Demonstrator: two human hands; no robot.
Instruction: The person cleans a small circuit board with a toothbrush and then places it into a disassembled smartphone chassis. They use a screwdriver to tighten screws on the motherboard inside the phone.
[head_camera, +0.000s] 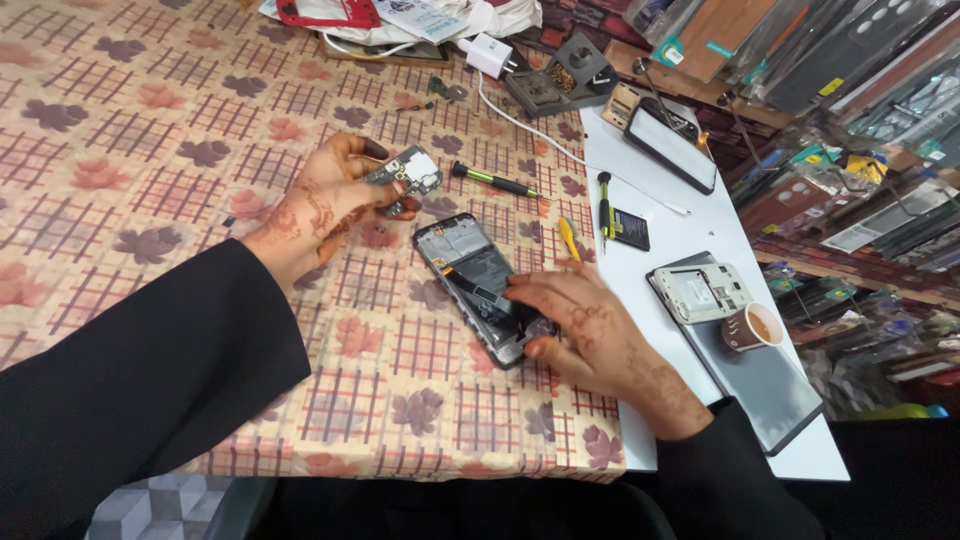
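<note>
An opened black phone lies back-up on the patterned tablecloth, its insides showing. My right hand rests on its lower end, fingers pressing down on the frame. My left hand is up and to the left, pinching a small circuit board between thumb and fingers just above the cloth. Both hands carry dark henna patterns and black sleeves.
A green-handled screwdriver, a second screwdriver and a yellow pry tool lie near the phone. On the white mat sit a small black part, another phone, a dismantled white phone and a paper cup. A charger and cable lie at the back.
</note>
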